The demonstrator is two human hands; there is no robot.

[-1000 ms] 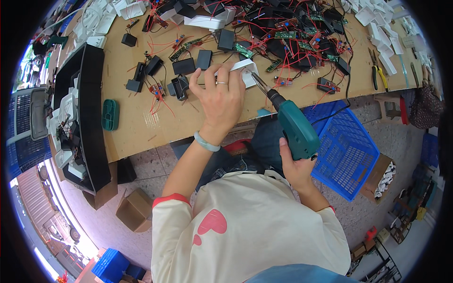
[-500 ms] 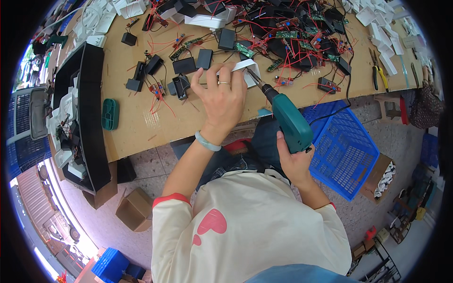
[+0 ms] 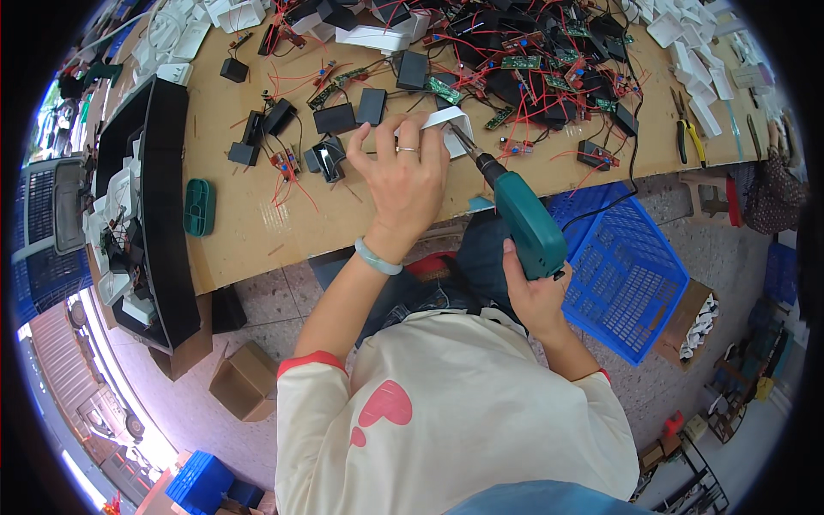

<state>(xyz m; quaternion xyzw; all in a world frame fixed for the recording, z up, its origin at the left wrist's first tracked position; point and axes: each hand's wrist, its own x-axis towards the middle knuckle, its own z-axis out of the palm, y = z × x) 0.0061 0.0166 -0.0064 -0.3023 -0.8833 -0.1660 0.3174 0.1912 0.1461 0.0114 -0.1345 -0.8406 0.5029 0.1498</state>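
Fingers [image 3: 409,137] on casing [image 3: 443,118], tbl [image 3: 232,245] cluttered, flr [image 3: 275,298] tiled.

Open lane from the left hand [image 3: 403,184] at eight o'clock, sliding over bare tabletop [image 3: 300,235]! Farther out, the green tray [image 3: 199,208] blocks nine; black boxes [image 3: 372,106] crowd eleven, a red-wired heap [image 3: 522,63] jams one-thirty, the power driver [image 3: 530,225] bars half-past three.

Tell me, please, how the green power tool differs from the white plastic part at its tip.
The power tool has a green body; the plastic part is white and smaller. The right hand grips the tool; the left hand touches the part. Both are being handled.
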